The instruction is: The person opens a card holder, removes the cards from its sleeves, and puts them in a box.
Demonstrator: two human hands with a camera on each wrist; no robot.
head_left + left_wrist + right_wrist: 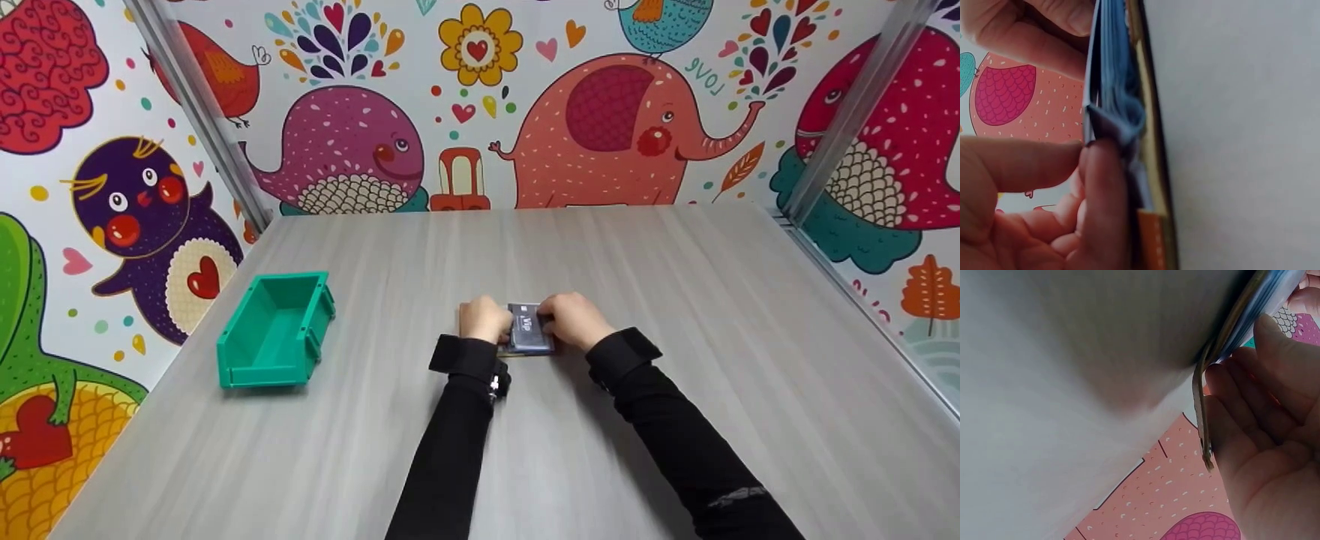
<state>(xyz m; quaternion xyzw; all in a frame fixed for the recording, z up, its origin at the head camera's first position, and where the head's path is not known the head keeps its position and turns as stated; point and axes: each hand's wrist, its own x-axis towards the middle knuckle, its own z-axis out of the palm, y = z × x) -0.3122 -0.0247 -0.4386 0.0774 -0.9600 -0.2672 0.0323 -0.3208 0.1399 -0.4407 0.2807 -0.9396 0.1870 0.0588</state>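
Observation:
A card holder (525, 352) lies opened out on the table, its clear sleeves fanned under a dark card (529, 330) lettered VIP. From the left, my left hand (486, 320) pinches the inner sleeve's edge between thumb and finger. The left wrist view shows the stacked bluish sleeves (1114, 62) curling by the fingertips, with an orange stitched pocket (1151, 239) below. My right hand (576, 321) pinches the opposite edge; in the right wrist view its thumb presses the sleeves, and a thin brown cover flap (1202, 422) hangs against its fingers.
A green plastic bin (274, 330) stands at the left of the pale wood-grain table (390, 450). Walls printed with cartoon animals (600, 135) enclose the table at the back and sides, with metal posts (199, 112) at the corners.

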